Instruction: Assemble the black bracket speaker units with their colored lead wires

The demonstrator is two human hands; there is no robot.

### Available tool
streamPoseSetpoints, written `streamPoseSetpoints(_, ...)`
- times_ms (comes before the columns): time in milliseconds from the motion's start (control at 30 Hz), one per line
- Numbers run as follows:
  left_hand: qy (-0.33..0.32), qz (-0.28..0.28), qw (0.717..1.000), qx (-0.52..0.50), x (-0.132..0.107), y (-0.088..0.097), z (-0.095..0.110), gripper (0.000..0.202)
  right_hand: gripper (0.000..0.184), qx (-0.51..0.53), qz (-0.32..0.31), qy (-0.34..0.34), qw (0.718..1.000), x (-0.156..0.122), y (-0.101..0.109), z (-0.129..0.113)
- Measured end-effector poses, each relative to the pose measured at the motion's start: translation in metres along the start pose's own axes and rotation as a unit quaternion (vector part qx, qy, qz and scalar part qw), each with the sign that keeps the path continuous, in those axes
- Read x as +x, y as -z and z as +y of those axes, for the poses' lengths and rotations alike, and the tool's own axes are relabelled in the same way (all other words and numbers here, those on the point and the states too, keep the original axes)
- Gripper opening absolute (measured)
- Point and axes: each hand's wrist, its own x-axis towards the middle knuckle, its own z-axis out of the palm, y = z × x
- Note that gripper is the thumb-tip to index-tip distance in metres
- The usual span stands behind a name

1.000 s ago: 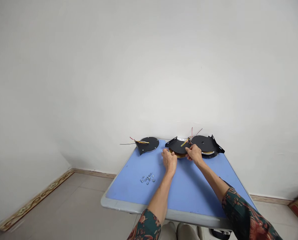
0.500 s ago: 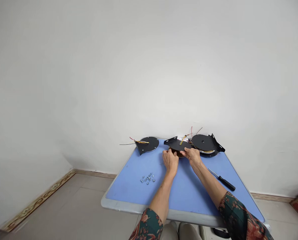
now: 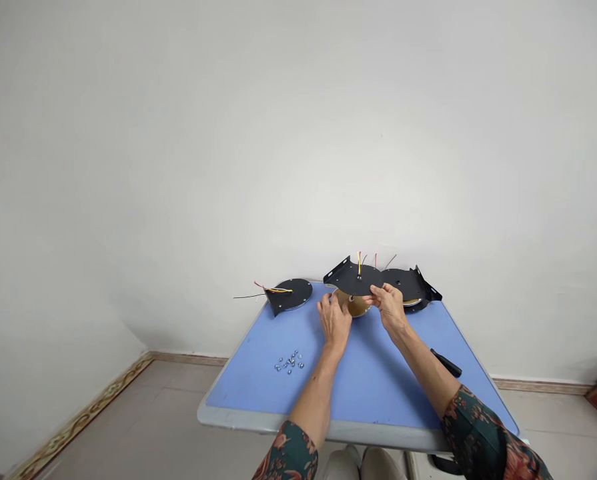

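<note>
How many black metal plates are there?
3. One black metal plate lies at the far left of the blue table, one is raised mid-table by the right hand, and one lies far right.

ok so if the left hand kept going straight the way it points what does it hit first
The left hand would probably meet the end flange of the raised black plate first, though depth is unclear and it could pass just under it.

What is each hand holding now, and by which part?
The right hand pinches the front edge of the black metal plate; the left hand is at the brass-coloured disc beneath, grip unclear.
</note>
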Motion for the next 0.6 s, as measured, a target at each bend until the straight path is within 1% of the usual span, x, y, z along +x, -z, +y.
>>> streamPoseSetpoints(67,-0.021,0.005,0.995,-0.101,0.006,-0.005,0.000,0.037,0.037,0.001,-0.018,0.010,1.000,-0.003,0.000,-0.005)
streamPoseSetpoints(133,-0.028,-0.008,0.977,-0.211,0.012,-0.009,0.005,0.034,0.037,-0.001,-0.034,0.019,0.999,-0.006,0.000,-0.010)
streamPoseSetpoints(200,-0.013,-0.037,0.951,-0.306,0.016,-0.011,0.013,0.027,0.038,-0.002,-0.044,0.021,0.999,-0.009,0.000,-0.014)
streamPoseSetpoints(267,0.012,-0.056,0.928,-0.368,0.019,-0.011,0.024,0.022,0.039,0.002,-0.050,0.021,0.999,-0.012,0.002,-0.017)
streamPoseSetpoints(333,0.026,-0.053,0.913,-0.403,0.021,-0.010,0.035,0.019,0.038,0.010,-0.053,0.023,0.998,-0.014,0.003,-0.020)
streamPoseSetpoints(400,0.032,-0.033,0.903,-0.426,0.023,-0.009,0.046,0.018,0.037,0.016,-0.057,0.027,0.998,-0.015,0.005,-0.024)
streamPoseSetpoints(533,0.050,0.008,0.897,-0.438,0.030,-0.008,0.063,0.018,0.034,0.014,-0.067,0.029,0.997,-0.011,0.004,-0.035)
streamPoseSetpoints(600,0.055,0.017,0.895,-0.442,0.036,-0.009,0.068,0.018,0.033,0.013,-0.065,0.028,0.997,-0.010,0.003,-0.041)
